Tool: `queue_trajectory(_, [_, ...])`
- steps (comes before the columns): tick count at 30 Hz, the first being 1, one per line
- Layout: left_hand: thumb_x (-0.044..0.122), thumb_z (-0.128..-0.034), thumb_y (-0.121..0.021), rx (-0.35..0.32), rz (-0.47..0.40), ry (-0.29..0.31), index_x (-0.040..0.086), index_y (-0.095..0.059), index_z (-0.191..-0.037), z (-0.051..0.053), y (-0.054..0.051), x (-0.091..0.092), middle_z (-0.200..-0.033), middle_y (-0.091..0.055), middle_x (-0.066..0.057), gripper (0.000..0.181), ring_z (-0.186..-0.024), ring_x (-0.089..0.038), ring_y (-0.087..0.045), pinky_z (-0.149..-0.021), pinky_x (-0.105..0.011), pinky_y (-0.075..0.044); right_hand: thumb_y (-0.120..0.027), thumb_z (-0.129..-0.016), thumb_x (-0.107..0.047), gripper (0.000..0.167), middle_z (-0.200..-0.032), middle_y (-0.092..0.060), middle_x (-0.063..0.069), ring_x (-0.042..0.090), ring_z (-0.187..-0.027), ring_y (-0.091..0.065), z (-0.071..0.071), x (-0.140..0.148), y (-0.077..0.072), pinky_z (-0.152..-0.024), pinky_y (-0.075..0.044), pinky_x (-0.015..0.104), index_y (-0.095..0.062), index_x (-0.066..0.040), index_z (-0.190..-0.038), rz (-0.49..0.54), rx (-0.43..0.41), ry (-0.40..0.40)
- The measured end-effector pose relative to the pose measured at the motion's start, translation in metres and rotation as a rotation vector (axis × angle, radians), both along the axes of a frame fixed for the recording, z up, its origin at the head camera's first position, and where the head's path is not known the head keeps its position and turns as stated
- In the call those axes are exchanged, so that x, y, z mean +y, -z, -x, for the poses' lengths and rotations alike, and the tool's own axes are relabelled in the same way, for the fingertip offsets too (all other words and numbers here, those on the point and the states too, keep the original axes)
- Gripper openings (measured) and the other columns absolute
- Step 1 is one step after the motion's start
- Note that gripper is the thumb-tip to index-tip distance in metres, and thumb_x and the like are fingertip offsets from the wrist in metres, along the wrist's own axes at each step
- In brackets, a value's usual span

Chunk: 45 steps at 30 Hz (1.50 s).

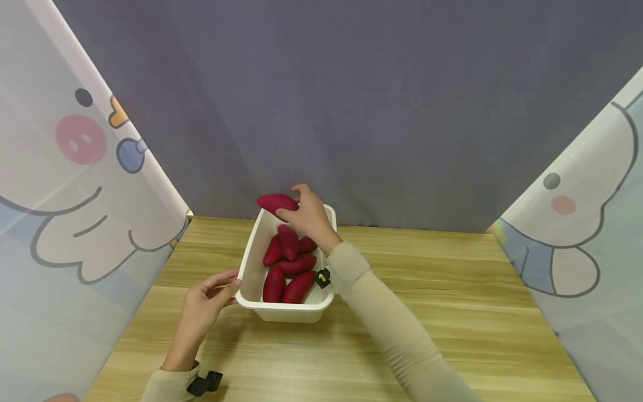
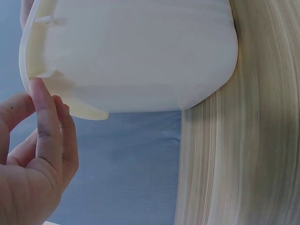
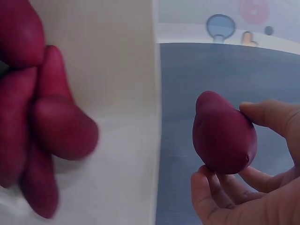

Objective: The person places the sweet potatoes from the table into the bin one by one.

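Over the far end of a white plastic bin point(image 1: 249, 254), my right hand point(image 1: 310, 216) grips a dark red sweet potato point(image 1: 275, 203). In the right wrist view that sweet potato point(image 3: 224, 136) sits between thumb and fingertips, above the bin's rim. Several more sweet potatoes point(image 1: 297, 264) lie in the bin, some on top of others. My left hand point(image 1: 203, 304) pinches the bin's rim at its near left corner. From the left wrist view, the thumb and fingers of the left hand point(image 2: 44, 145) hold the rim of the bin point(image 2: 140, 56) from outside.
The bin stands on a wood-grain table point(image 1: 432, 290). A grey curtain point(image 1: 351, 111) rises behind it. Panels with cartoon prints close off the left side point(image 1: 65, 195) and the right side point(image 1: 593, 223).
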State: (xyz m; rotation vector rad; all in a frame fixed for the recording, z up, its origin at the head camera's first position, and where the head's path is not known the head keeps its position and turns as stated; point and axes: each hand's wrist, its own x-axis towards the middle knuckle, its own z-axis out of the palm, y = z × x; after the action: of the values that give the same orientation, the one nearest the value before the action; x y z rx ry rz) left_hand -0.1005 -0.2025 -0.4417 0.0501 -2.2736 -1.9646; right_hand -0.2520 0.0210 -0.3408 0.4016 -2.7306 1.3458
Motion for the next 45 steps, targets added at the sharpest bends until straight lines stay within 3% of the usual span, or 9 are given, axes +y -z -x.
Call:
queue_trajectory(9, [0.011,-0.0941,-0.073,0.009,-0.011,0.001,-0.007,-0.066,-0.124,-0.001,0.0,0.004,-0.116,-0.068,-0.02,0.036,-0.089,-0.012,-0.069,-0.071,-0.03,-0.064,-0.074,-0.086,-0.022,0.057,-0.122,-0.063,0.018,0.028,-0.111,-0.06,0.006,0.003,0.031,-0.097,-0.052,0.036,-0.051,0.001,-0.134,-0.047,0.003,0.065])
queue_trajectory(19, [0.011,-0.0936,-0.073,0.008,-0.019,0.0,-0.007,-0.067,-0.123,-0.002,0.0,0.005,-0.114,-0.069,-0.016,0.035,-0.089,-0.011,-0.069,-0.071,-0.03,-0.064,-0.076,-0.086,-0.025,0.056,-0.117,-0.065,0.017,0.029,-0.108,-0.06,0.005,0.007,0.043,-0.092,-0.053,0.038,-0.054,-0.002,-0.131,-0.082,-0.021,0.079])
queue_trajectory(28, [0.01,-0.0935,-0.073,0.03,-0.042,0.008,-0.009,-0.067,-0.122,0.001,0.003,0.005,-0.113,-0.071,-0.012,0.035,-0.089,-0.013,-0.069,-0.071,-0.031,-0.064,-0.074,-0.088,-0.023,0.055,-0.122,-0.063,0.021,0.03,-0.112,-0.06,0.002,0.009,0.027,-0.094,-0.052,0.039,-0.053,0.0,-0.133,-0.023,-0.021,0.041])
queue_trajectory(36, [0.009,-0.0948,-0.072,0.031,-0.045,0.025,-0.011,-0.065,-0.123,0.004,0.002,0.005,-0.113,-0.065,-0.027,0.035,-0.087,-0.018,-0.071,-0.072,-0.034,-0.064,-0.073,-0.09,-0.026,0.053,-0.122,-0.064,0.017,0.027,-0.112,-0.061,-0.005,0.016,0.005,-0.093,-0.054,0.038,-0.055,-0.003,-0.134,-0.006,-0.02,0.005])
queue_trajectory(41, [0.01,-0.0955,-0.071,0.043,-0.032,0.038,-0.01,-0.065,-0.124,0.007,0.001,0.005,-0.115,-0.064,-0.029,0.035,-0.086,-0.018,-0.071,-0.072,-0.033,-0.064,-0.073,-0.09,-0.026,0.051,-0.119,-0.065,0.014,0.028,-0.105,-0.063,-0.014,0.029,-0.005,-0.088,-0.055,0.039,-0.057,-0.004,-0.132,0.02,-0.002,-0.027])
queue_trajectory(45, [0.014,-0.1001,-0.065,0.05,-0.012,0.032,-0.009,-0.063,-0.126,0.006,0.003,0.004,-0.114,-0.063,-0.028,0.035,-0.083,-0.018,-0.07,-0.07,-0.035,-0.064,-0.074,-0.09,-0.026,0.046,-0.117,-0.065,0.01,0.027,-0.099,-0.062,-0.028,0.046,-0.003,-0.085,-0.055,0.038,-0.06,-0.005,-0.13,0.038,0.007,-0.029])
